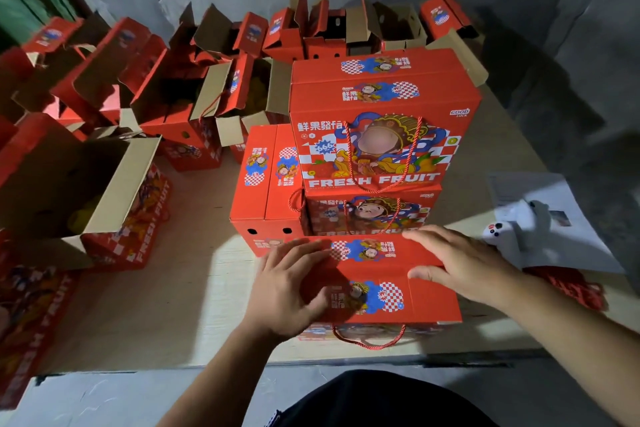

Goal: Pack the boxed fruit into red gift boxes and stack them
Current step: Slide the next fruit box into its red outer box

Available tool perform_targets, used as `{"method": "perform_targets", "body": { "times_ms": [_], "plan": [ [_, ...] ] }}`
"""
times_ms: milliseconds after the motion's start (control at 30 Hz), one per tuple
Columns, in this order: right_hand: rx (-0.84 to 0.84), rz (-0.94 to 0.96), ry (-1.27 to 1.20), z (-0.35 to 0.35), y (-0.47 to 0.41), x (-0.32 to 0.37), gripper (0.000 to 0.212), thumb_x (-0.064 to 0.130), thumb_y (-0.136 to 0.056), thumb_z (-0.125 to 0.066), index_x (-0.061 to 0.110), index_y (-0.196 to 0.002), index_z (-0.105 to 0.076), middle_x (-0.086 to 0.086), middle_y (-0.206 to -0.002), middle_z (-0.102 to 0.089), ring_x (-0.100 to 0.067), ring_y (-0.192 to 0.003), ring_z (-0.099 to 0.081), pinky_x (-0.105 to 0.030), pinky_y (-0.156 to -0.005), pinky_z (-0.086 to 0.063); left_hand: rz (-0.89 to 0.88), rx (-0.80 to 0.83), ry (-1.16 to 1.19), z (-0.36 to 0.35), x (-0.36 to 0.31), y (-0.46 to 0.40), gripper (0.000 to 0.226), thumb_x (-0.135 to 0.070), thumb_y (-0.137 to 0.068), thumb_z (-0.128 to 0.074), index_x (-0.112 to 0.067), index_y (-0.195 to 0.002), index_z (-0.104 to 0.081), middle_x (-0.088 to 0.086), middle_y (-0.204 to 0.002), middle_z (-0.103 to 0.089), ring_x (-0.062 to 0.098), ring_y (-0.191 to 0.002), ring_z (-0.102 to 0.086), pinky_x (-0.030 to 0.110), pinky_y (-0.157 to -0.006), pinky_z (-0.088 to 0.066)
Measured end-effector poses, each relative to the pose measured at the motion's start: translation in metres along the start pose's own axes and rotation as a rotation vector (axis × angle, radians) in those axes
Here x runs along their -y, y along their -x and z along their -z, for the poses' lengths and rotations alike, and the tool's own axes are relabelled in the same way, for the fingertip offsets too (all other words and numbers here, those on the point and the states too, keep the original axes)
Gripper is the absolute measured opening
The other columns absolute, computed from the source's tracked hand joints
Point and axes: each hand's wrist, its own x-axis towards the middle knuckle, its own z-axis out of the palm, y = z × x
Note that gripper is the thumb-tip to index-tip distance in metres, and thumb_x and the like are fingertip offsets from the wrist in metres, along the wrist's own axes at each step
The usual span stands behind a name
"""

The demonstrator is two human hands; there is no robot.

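A closed red gift box (381, 274) stands in front of me near the board's front edge, its rope handle hanging at the front. My left hand (287, 284) lies flat on the left part of its lid, fingers spread. My right hand (457, 262) presses on the right part of the lid, thumb along the flap seam. Right behind it rises a stack of two closed red gift boxes (381, 135) printed FRESH FRUIT. Another closed red box (266, 191) stands to the stack's left.
Several open red gift boxes (180, 104) with raised brown flaps crowd the left and back; one open box (79, 184) at the left shows yellow fruit inside. White papers and a white device (519, 229) lie at the right. A grey wall stands behind the wooden board (166, 305).
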Motion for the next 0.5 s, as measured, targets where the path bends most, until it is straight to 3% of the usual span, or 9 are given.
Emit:
{"method": "perform_targets", "body": {
  "times_ms": [67, 133, 267, 367, 500],
  "plan": [
    [0.0, 0.033, 0.057, 0.005, -0.002, 0.0, 0.087, 0.081, -0.082, -0.034, 0.038, -0.158, -0.032, 0.013, -0.153, -0.044, -0.015, -0.133, -0.052, -0.035, -0.101, -0.049, 0.017, 0.09, -0.179, 0.003, 0.0, -0.026, 0.072, -0.077, -0.087, -0.053, -0.036, -0.146, -0.057, -0.016, -0.147, -0.059, 0.022, -0.121, -0.053, 0.046, -0.1, -0.046],
    [0.01, 0.032, 0.144, 0.005, -0.005, 0.003, 0.082, 0.078, -0.088, -0.031, 0.039, -0.161, -0.023, 0.009, -0.155, -0.042, -0.019, -0.134, -0.052, -0.039, -0.103, -0.049, -0.02, 0.229, -0.312, 0.004, 0.003, -0.051, 0.086, -0.09, -0.087, -0.037, -0.034, -0.15, -0.054, -0.011, -0.147, -0.06, 0.025, -0.116, -0.052, 0.043, -0.097, -0.043],
    [0.038, -0.049, 0.298, -0.02, -0.003, 0.011, 0.077, 0.067, -0.1, -0.036, 0.047, -0.16, 0.007, -0.002, -0.155, -0.026, -0.027, -0.136, -0.038, -0.042, -0.11, -0.042, -0.155, 0.302, -0.444, -0.005, 0.009, -0.056, 0.094, -0.09, -0.091, -0.023, -0.018, -0.14, -0.058, 0.007, -0.135, -0.062, 0.033, -0.113, -0.055, 0.047, -0.098, -0.045],
    [0.033, -0.083, 0.288, -0.032, 0.001, 0.016, 0.08, 0.07, -0.099, -0.03, 0.05, -0.154, 0.025, -0.004, -0.158, -0.016, -0.031, -0.14, -0.029, -0.047, -0.115, -0.035, -0.143, 0.3, -0.439, -0.012, 0.008, -0.046, 0.096, -0.091, -0.091, -0.024, -0.021, -0.152, -0.049, 0.009, -0.133, -0.059, 0.035, -0.119, -0.054, 0.05, -0.108, -0.041],
    [0.129, -0.143, 0.196, -0.035, -0.002, 0.018, 0.084, 0.082, -0.092, -0.025, 0.058, -0.143, 0.038, -0.002, -0.169, 0.022, -0.03, -0.155, 0.018, -0.056, -0.124, -0.004, -0.051, 0.439, -0.499, -0.011, -0.002, -0.051, 0.108, -0.099, -0.082, -0.01, -0.032, -0.167, -0.018, 0.008, -0.146, -0.049, 0.033, -0.135, -0.044, 0.049, -0.12, -0.029]
  ]
}}
